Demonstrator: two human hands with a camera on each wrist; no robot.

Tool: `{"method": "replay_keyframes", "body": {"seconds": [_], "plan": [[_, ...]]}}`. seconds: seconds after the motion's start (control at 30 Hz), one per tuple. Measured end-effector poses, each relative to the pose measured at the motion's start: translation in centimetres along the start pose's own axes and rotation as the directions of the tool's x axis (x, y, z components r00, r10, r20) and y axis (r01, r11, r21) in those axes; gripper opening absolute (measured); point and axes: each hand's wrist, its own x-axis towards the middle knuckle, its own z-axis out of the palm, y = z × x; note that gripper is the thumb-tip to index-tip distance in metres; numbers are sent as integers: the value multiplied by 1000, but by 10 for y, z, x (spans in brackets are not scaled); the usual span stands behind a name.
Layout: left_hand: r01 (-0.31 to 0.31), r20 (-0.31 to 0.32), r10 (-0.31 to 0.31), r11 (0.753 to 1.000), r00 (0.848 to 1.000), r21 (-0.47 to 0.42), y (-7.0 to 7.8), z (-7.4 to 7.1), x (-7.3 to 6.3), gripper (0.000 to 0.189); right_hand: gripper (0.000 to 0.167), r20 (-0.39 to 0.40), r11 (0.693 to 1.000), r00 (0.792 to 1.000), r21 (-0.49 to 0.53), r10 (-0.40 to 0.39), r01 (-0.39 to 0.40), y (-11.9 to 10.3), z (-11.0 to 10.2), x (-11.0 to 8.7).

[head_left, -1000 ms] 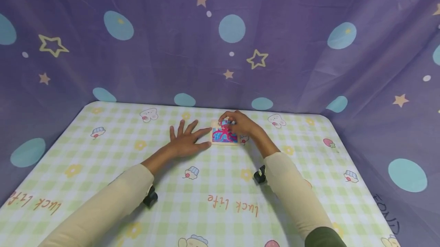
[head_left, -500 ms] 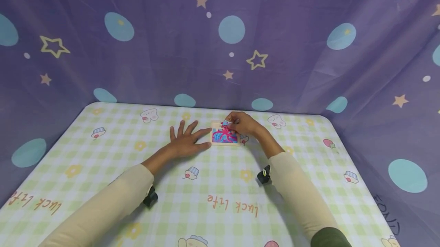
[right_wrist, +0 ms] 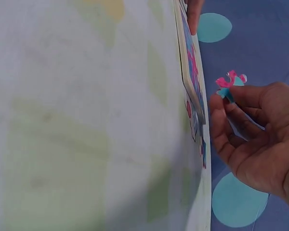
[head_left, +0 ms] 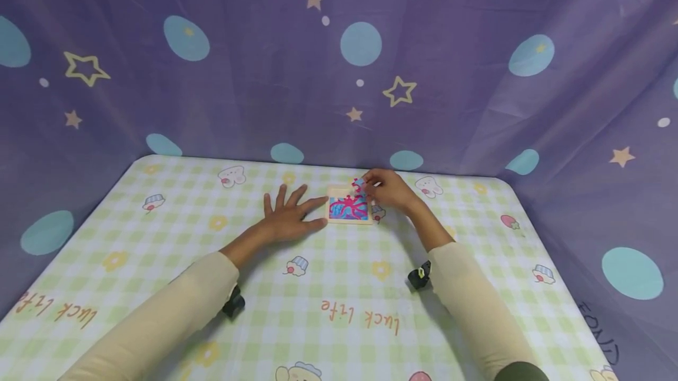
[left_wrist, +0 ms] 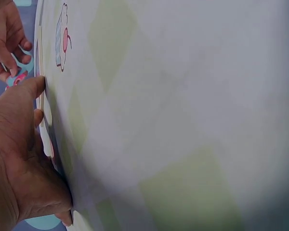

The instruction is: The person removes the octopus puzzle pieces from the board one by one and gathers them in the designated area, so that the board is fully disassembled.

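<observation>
A small jigsaw puzzle in a light wooden tray (head_left: 341, 191) lies near the back of the table. Its lower part shows a pink, many-armed figure on blue; bare wood shows along the top. My left hand (head_left: 286, 221) rests flat with fingers spread, thumb and forefinger touching the tray's left edge. Above the tray's upper right corner, my right hand (head_left: 389, 188) pinches a pink and blue puzzle piece (head_left: 358, 184) between thumb and fingers. The right wrist view shows this puzzle piece (right_wrist: 232, 82) raised off the table, its lower part covered by fingertips.
A checked cloth (head_left: 339, 287) with printed cakes and flowers covers the table. Close behind its back edge hangs a purple curtain (head_left: 254, 75). In the right wrist view a small coloured flat thing (right_wrist: 203, 153) lies on the cloth beyond the tray, too edge-on to identify.
My right hand has drawn a puzzle piece up and to the right, out from the picture's upper part. Bare tray now shows there. The left hand has stayed in place.
</observation>
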Motion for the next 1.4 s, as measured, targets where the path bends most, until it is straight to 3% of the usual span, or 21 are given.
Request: {"method": "replay_keyframes", "body": {"seconds": [0.2, 0.5, 0.87, 1.13, 1.4], "plan": [[3, -2, -3, 1000, 1000, 4, -3, 0, 2, 73, 32, -56, 999, 998, 40, 10, -7, 5, -9, -7], [-1, 10, 1, 1000, 1000, 2, -1, -1, 0, 76, 32, -71, 987, 997, 157, 35, -24, 14, -28, -19], [-2, 17, 2, 1000, 1000, -1, 1, -1, 2, 76, 32, -104, 996, 991, 57, 81, -75, 32, -53, -32], [2, 19, -2, 1000, 1000, -4, -1, 0, 2, 75, 30, -110, 988, 982, 54, 152, -147, 45, -65, -38], [11, 21, -11, 1000, 1000, -4, 0, -2, -1, 76, 29, -92, 987, 983, 24, 161, -160, 57, -71, -40]]}}
